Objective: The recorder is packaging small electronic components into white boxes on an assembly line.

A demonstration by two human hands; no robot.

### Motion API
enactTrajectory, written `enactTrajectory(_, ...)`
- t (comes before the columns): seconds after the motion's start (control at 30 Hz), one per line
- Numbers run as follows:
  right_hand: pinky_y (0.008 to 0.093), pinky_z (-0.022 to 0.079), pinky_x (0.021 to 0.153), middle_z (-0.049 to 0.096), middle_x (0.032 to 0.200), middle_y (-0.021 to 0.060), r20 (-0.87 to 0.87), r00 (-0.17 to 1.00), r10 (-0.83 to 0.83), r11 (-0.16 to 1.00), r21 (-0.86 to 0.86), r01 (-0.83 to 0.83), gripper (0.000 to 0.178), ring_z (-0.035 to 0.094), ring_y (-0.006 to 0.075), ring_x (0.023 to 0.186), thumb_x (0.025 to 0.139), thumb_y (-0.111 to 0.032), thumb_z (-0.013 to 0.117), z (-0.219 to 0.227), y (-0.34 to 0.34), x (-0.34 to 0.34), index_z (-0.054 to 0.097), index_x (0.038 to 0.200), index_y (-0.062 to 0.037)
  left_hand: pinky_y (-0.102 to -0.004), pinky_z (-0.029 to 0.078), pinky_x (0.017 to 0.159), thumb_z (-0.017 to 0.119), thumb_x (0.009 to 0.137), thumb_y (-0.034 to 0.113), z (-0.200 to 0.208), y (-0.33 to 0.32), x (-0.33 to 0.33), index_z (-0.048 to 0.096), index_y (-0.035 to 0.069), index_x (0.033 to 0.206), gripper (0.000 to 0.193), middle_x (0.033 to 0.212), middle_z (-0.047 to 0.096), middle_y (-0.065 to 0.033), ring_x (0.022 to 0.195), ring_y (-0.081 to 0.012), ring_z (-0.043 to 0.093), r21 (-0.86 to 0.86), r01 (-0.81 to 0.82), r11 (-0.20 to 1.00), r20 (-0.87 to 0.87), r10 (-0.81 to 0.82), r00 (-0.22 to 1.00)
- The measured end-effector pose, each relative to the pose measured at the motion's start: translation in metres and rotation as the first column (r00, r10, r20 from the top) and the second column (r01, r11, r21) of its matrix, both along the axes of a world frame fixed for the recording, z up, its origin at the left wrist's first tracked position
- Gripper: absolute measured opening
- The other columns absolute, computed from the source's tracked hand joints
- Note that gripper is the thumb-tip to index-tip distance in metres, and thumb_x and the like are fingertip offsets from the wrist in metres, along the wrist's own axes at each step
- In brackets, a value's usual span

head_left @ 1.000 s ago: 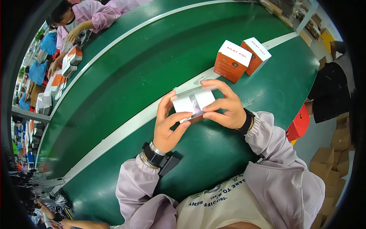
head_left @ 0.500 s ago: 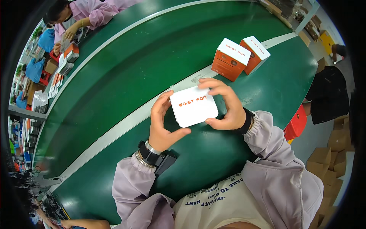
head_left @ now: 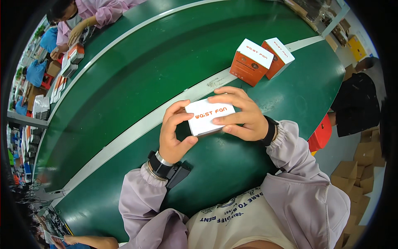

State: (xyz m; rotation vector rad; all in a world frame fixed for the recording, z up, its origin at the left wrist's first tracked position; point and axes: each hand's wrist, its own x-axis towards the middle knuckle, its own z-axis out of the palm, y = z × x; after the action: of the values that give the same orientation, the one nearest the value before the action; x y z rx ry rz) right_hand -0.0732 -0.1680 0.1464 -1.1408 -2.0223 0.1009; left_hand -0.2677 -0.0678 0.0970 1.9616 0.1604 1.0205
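Observation:
A small carton (head_left: 204, 124) with a white top and orange lettering is between my hands, above the green table. My left hand (head_left: 174, 130) grips its left end, with a fingertip on the top and the thumb by the near left corner. Around the right end curls my right hand (head_left: 244, 115), fingers lying over the top and thumb at the near edge. The lid looks flat, its front edge down against the near side. The carton's underside is hidden.
Two orange cartons with white tops, one nearer (head_left: 251, 66) and one behind it (head_left: 280, 62), stand at the back right. A pale strip (head_left: 137, 124) divides the green table (head_left: 124, 166). Across it, a co-worker (head_left: 89, 23) handles stacked packaging (head_left: 71, 62). A red stool (head_left: 321, 135) is at right.
The carton's white top flap, with its rounded near edge showing before, is now folded down. My fingers have come onto the top, and the carton has tilted to show its near side.

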Motion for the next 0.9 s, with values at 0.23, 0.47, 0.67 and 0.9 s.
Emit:
enactTrajectory(0.23, 0.0391, 0.036, 0.08, 0.048, 0.108, 0.0113, -0.02, 0.988, 0.154, 0.982, -0.106, -0.155, 0.031, 0.044, 0.0312, 0.097, 0.059, -0.013, 0.067, 0.004, 0.001, 0.003, 0.061, 0.089, -0.013, -0.0358, 0.034, 0.085, 0.062, 0.068, 0.024, 0.002, -0.003, 0.0, 0.043, 0.007, 0.105, 0.045, 0.115, 0.036, -0.0156, 0.102, -0.0278, 0.041, -0.008, 0.093, 0.996, 0.047, -0.093, 0.995)
enactTrajectory(0.47, 0.039, 0.036, 0.08, 0.049, 0.102, 0.0094, -0.021, 0.93, -0.368, 0.928, 0.061, 0.369, 0.029, 0.044, 0.0308, 0.096, 0.057, -0.009, 0.068, -0.005, 0.001, 0.011, 0.058, 0.084, -0.011, -0.0343, 0.032, 0.086, 0.053, 0.075, 0.016, -0.004, 0.0, 0.001, 0.039, 0.004, 0.108, 0.038, 0.118, 0.035, -0.013, 0.108, -0.0228, 0.036, -0.397, -0.118, 0.91, 0.094, 0.169, 0.981)
enactTrajectory(0.67, 0.0375, 0.035, 0.082, 0.048, 0.102, 0.0105, -0.066, 0.747, -0.662, 0.7, 0.3, 0.648, 0.028, 0.041, 0.0296, 0.099, 0.057, -0.008, 0.067, -0.002, -0.003, 0.008, 0.055, 0.082, -0.0077, -0.0356, 0.034, 0.085, 0.049, 0.079, 0.022, -0.008, 0.002, 0.001, 0.038, 0.005, 0.11, 0.036, 0.118, 0.035, -0.0119, 0.108, -0.0216, 0.037, -0.362, -0.185, 0.914, -0.026, 0.189, 0.982)
enactTrajectory(0.9, 0.0375, 0.028, 0.092, 0.036, 0.118, 0.017, -0.011, 0.991, -0.136, 0.977, -0.166, 0.132, 0.049, 0.032, 0.0318, 0.111, 0.065, -0.015, 0.063, -0.011, 0.019, -0.006, 0.043, 0.108, -0.0049, -0.0317, 0.035, 0.083, 0.05, 0.078, 0.009, -0.011, 0.002, -0.001, 0.04, 0.005, 0.107, 0.032, 0.116, 0.037, -0.0097, 0.106, -0.0181, 0.038, -0.407, -0.197, 0.892, -0.063, 0.187, 0.98)
